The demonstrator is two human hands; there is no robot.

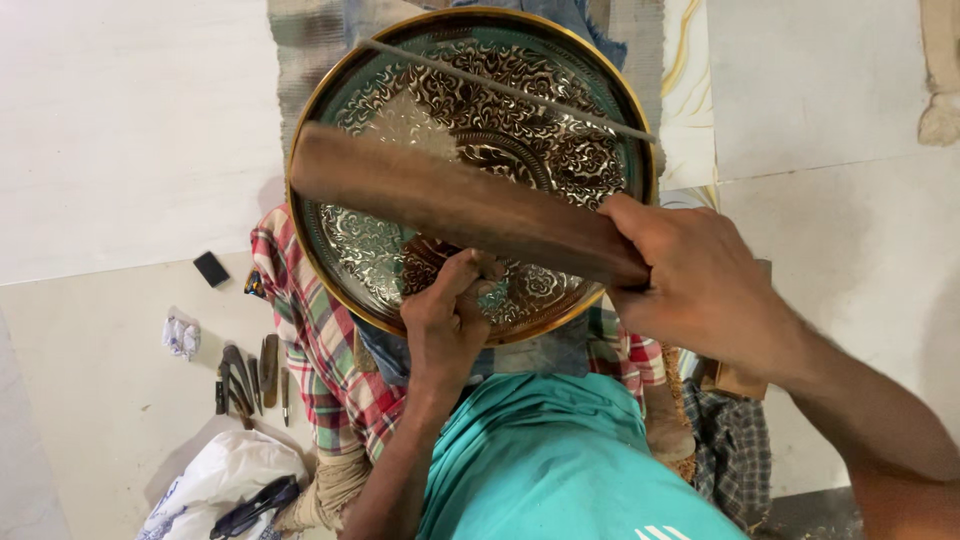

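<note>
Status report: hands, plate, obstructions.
Left hand pinching chisel on plate. Right hand gripping wooden mallet. Thin rod lies across plate.

Right hand grips a brown wooden mallet lying across an engraved round metal plate. Left hand, below the mallet, pinches a small tool against the plate.

The one camera sat on my head, looked steeply down, close over my fingers, with floor showing on either side.
</note>
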